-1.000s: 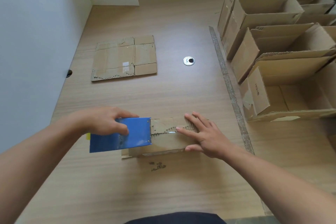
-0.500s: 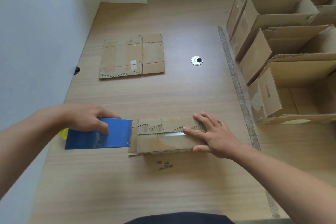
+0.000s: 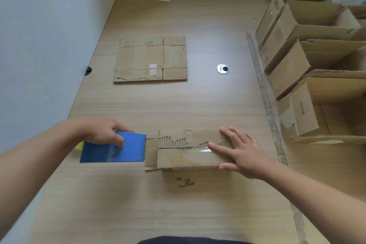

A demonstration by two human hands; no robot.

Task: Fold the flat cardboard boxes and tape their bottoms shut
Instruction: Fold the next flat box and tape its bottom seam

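Cardboard box (image 3: 188, 157) long axis left-right | left hand (image 3: 101, 130) grips blue dispenser (image 3: 130, 149) | right hand (image 3: 244, 154) flat on box

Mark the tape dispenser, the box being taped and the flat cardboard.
tape dispenser (image 3: 132, 152), head view, flat blue side.
box being taped (image 3: 184, 159), head view, near bottom flap.
flat cardboard (image 3: 138, 57), head view, large left panel.

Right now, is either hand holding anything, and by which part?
The left hand grips the blue tape dispenser by its upper edge. The right hand only rests flat on the box.
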